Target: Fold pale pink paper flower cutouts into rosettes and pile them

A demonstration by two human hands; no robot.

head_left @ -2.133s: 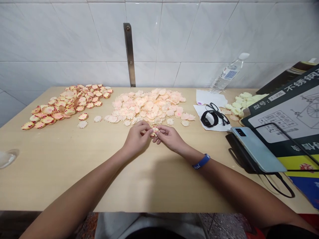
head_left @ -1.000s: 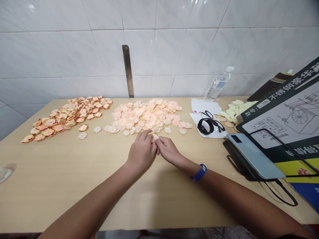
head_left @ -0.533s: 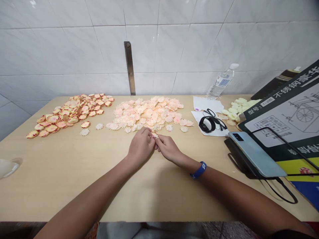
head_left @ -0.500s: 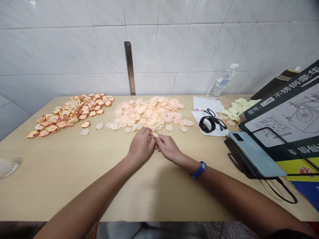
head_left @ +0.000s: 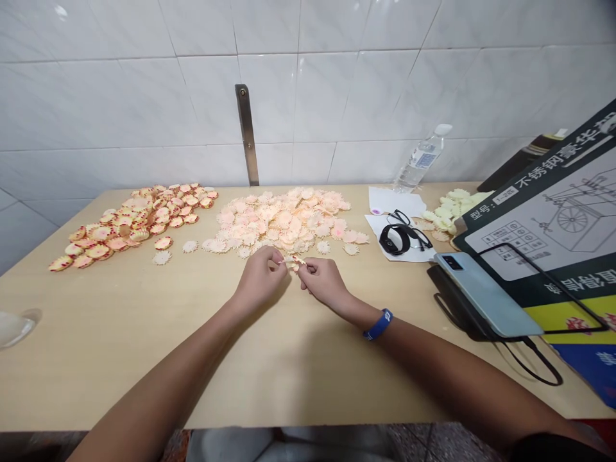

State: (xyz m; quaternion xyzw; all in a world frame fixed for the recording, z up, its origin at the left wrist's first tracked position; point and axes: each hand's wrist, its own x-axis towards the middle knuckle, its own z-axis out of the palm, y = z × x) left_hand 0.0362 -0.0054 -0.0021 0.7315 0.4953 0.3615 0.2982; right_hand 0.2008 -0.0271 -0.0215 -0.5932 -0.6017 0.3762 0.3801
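Note:
Between my two hands is a small scalloped disc [head_left: 292, 262], cream with red at its edge, like a fabric flower petal piece. My left hand [head_left: 261, 274] pinches its left side. At the right side, my right hand [head_left: 326, 282] has thumb and fingers closed on it. Just beyond the hands spreads a heap of pale pink, jagged-edged discs [head_left: 283, 218]. Farther left lies a pile of red-edged cream discs [head_left: 139, 218]. A red-edged disc [head_left: 163, 243] and a pale disc [head_left: 162, 257] lie apart near that pile.
Right of the pink heap, black glasses [head_left: 409, 228] and a black wristband [head_left: 394, 239] rest on white paper. Behind stand a water bottle [head_left: 423, 157] and pale green discs [head_left: 455, 208]. A phone [head_left: 488, 295] and a printed carton [head_left: 568, 218] occupy the right side.
My hands have drawn slightly apart, and more of the red-edged disc shows between them. The whole view has shifted a little.

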